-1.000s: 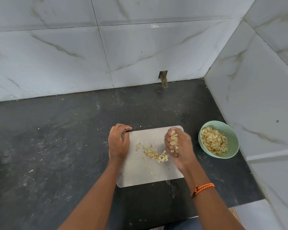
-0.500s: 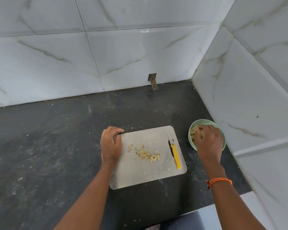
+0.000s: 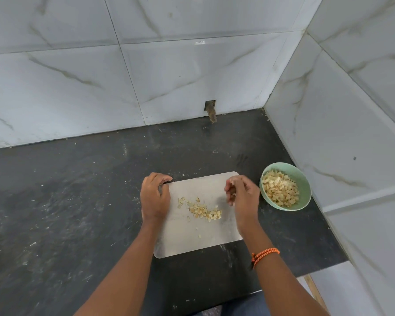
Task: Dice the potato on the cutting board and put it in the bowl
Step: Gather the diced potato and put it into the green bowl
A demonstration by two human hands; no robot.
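Observation:
A pale cutting board (image 3: 192, 240) lies on the dark counter. A small heap of diced potato (image 3: 204, 211) sits near its middle, with a few stray bits around it. My left hand (image 3: 155, 198) grips the board's far left edge, fingers curled over the corner. My right hand (image 3: 244, 197) hovers over the board's right side, fingers loosely bent and apart, with nothing seen in it. To the right of the board stands a green bowl (image 3: 305, 183) holding diced potato (image 3: 279, 188). The knife is hidden from view.
The black counter (image 3: 66, 213) stretches left, flecked with white marks. Marble-tiled walls close the back and the right, right behind the bowl. A gap in the back wall holds a brown stub (image 3: 211, 111). The counter's front edge runs near my forearms.
My right hand carried a handful of dice from the board to the bowl, dropped it there, and has come back over the board's right side, covering the yellow-handled knife. My left hand stayed on the board.

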